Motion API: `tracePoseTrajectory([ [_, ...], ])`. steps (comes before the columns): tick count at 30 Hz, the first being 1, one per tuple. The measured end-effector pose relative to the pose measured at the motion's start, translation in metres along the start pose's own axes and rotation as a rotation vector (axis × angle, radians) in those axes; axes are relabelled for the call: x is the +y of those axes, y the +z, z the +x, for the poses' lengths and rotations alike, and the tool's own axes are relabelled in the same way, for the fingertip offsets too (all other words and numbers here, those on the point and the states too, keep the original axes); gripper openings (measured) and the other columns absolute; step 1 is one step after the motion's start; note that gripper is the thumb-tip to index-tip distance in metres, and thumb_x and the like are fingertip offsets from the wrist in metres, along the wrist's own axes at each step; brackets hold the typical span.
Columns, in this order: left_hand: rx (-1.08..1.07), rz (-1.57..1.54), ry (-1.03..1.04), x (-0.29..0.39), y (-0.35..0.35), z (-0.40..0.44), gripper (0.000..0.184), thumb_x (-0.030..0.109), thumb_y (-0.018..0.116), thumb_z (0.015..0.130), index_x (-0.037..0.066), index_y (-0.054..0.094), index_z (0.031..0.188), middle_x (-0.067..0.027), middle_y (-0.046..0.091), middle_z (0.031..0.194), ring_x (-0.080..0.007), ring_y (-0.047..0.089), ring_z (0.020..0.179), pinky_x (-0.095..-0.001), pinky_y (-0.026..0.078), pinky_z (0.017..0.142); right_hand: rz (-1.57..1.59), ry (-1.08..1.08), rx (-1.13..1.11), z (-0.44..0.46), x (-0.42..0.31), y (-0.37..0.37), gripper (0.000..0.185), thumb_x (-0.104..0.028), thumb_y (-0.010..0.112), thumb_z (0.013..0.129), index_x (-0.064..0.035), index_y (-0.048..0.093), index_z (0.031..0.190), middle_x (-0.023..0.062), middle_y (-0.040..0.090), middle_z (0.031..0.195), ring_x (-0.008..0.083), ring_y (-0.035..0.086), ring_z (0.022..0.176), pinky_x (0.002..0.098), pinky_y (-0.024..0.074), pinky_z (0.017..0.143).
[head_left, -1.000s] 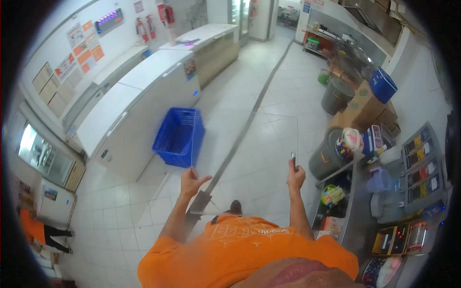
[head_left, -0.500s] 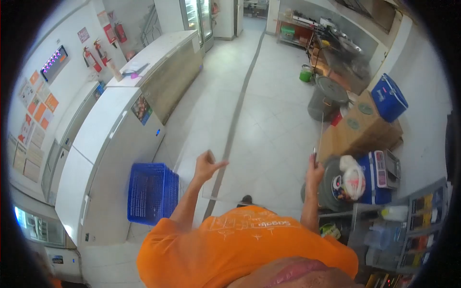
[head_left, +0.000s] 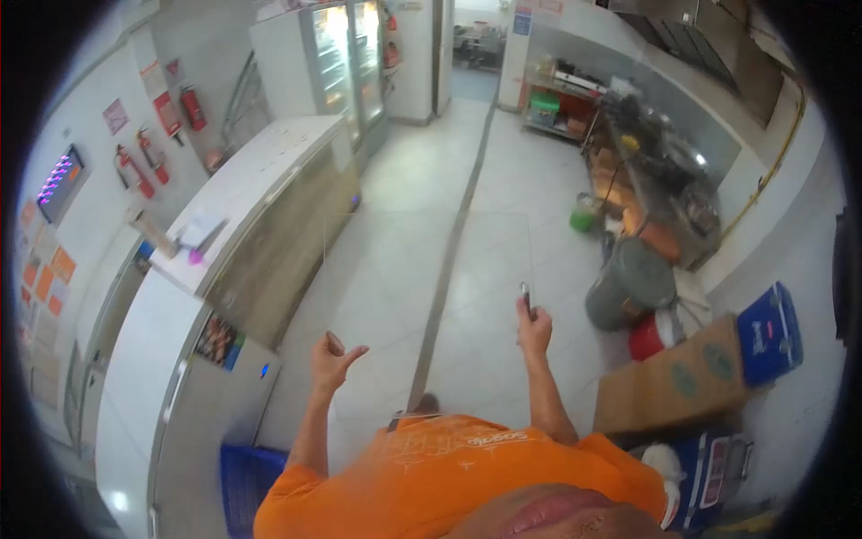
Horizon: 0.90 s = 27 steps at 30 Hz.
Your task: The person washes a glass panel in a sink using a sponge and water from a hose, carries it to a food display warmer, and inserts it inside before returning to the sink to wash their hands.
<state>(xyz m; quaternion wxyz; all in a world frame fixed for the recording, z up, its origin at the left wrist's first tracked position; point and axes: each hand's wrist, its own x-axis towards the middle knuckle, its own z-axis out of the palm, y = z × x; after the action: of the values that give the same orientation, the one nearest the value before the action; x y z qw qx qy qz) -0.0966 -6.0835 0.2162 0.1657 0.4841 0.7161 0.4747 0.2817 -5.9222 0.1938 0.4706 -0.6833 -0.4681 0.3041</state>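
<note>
**Clear, thin rectangular sheet [head_left: 426,305] held in front of the body**

In the head view, the sheet shows mostly by its faint edges, with the pale tiled floor [head_left: 391,314] and its long dark grey strip [head_left: 440,296] seen through it. The bare left hand [head_left: 334,364] is closed at the sheet's left edge—fingers folded, thumb stretched inward. The bare right hand [head_left: 534,328] is at the opposite edge, its fingers wrapped round a slim dark-and-silver tool [head_left: 526,295] whose shiny tip points away from the body. The two hands are well apart, both out in front of the bright orange T-shirt [head_left: 485,463].

A blue plastic crate [head_left: 241,490] is partly visible beside the left arm, next to a long white chest freezer [head_left: 148,368]. On the right are a round grey lidded bin [head_left: 628,292], a red container [head_left: 648,338] just beside it, and a brown cardboard box [head_left: 673,386]—with a blue cooler box [head_left: 768,332] at its far right end.
</note>
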Motion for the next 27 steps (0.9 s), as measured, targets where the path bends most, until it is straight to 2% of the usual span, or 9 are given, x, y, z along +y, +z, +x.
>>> tracePoseTrajectory([
  [5,-0.183,-0.100,-0.004,0.032,0.123,0.217,0.054,0.030,0.092,0.063,0.008,0.043,0.062,0.0024,0.042,0.054,-0.0075,0.037,0.051,-0.0272,0.032,0.045,-0.062,0.019,0.198,0.187,0.008,0.046,0.058,-0.050,0.069,0.085,0.0001,0.051,0.062,0.0112,0.054,0.058,0.0224,0.052,0.053,0.0388,0.0420,0.053],
  [8,-0.285,-0.145,0.033,0.056,0.212,0.344,0.053,0.031,0.092,0.062,0.007,0.045,0.062,0.0019,0.042,0.054,-0.0085,0.037,0.050,-0.0269,0.034,0.045,-0.024,0.079,0.294,0.283,-0.021,0.061,0.058,-0.047,0.071,0.085,0.0000,0.048,0.060,0.0104,0.052,0.055,0.0212,0.052,0.052,0.0396,0.0416,0.053],
  [12,-0.284,-0.159,0.172,0.064,0.330,0.507,0.054,0.032,0.092,0.061,0.008,0.045,0.063,0.0027,0.042,0.054,-0.0084,0.037,0.050,-0.0270,0.034,0.045,-0.064,0.075,0.380,0.441,-0.053,0.110,0.057,-0.046,0.071,0.084,-0.0004,0.048,0.060,0.0099,0.051,0.053,0.0215,0.051,0.052,0.0400,0.0412,0.054],
  [14,-0.298,-0.227,0.092,0.073,0.375,0.578,0.053,0.032,0.091,0.063,0.007,0.044,0.062,0.0009,0.044,0.055,-0.0089,0.040,0.048,-0.0271,0.034,0.043,-0.073,0.024,0.386,0.534,-0.067,0.142,0.056,-0.045,0.071,0.085,-0.0007,0.048,0.059,0.0098,0.051,0.054,0.0210,0.050,0.052,0.0396,0.0411,0.054],
  [15,-0.305,-0.239,0.057,0.077,0.386,0.617,0.053,0.031,0.091,0.064,0.006,0.044,0.062,0.0000,0.046,0.055,-0.0091,0.042,0.047,-0.0272,0.035,0.041,-0.060,0.013,0.382,0.575,-0.076,0.169,0.056,-0.045,0.071,0.085,-0.0009,0.048,0.059,0.0098,0.051,0.054,0.0208,0.050,0.052,0.0393,0.0410,0.054],
  [16,-0.277,-0.190,0.036,0.082,0.397,0.653,0.052,0.031,0.091,0.063,0.007,0.046,0.063,-0.0001,0.046,0.056,-0.0100,0.044,0.051,-0.0284,0.037,0.047,-0.036,-0.013,0.350,0.619,-0.087,0.200,0.056,-0.045,0.071,0.085,-0.0008,0.047,0.060,0.0096,0.051,0.054,0.0206,0.048,0.051,0.0393,0.0408,0.054],
  [21,-0.039,-0.114,0.039,0.075,0.446,0.825,0.054,0.028,0.093,0.061,0.011,0.042,0.062,0.0043,0.040,0.054,-0.0062,0.035,0.050,-0.0251,0.030,0.045,-0.017,-0.151,0.181,0.833,-0.125,0.346,0.055,-0.043,0.072,0.085,-0.0006,0.046,0.060,0.0079,0.050,0.055,0.0184,0.042,0.051,0.0378,0.0391,0.052],
  [24,0.039,-0.197,-0.003,0.049,0.490,0.931,0.054,0.025,0.093,0.062,0.012,0.041,0.063,0.0054,0.038,0.055,-0.0056,0.034,0.050,-0.0254,0.028,0.045,0.036,-0.113,0.031,0.940,-0.172,0.435,0.054,-0.040,0.072,0.086,-0.0002,0.046,0.061,0.0071,0.047,0.054,0.0167,0.040,0.051,0.0364,0.0369,0.050],
  [27,0.044,-0.192,-0.035,0.030,0.546,1.043,0.054,0.023,0.093,0.062,0.013,0.040,0.063,0.0058,0.038,0.055,-0.0055,0.033,0.051,-0.0256,0.027,0.045,0.136,-0.104,0.002,1.052,-0.199,0.507,0.052,-0.038,0.072,0.086,-0.0005,0.046,0.061,0.0061,0.046,0.054,0.0149,0.040,0.051,0.0351,0.0347,0.049],
])
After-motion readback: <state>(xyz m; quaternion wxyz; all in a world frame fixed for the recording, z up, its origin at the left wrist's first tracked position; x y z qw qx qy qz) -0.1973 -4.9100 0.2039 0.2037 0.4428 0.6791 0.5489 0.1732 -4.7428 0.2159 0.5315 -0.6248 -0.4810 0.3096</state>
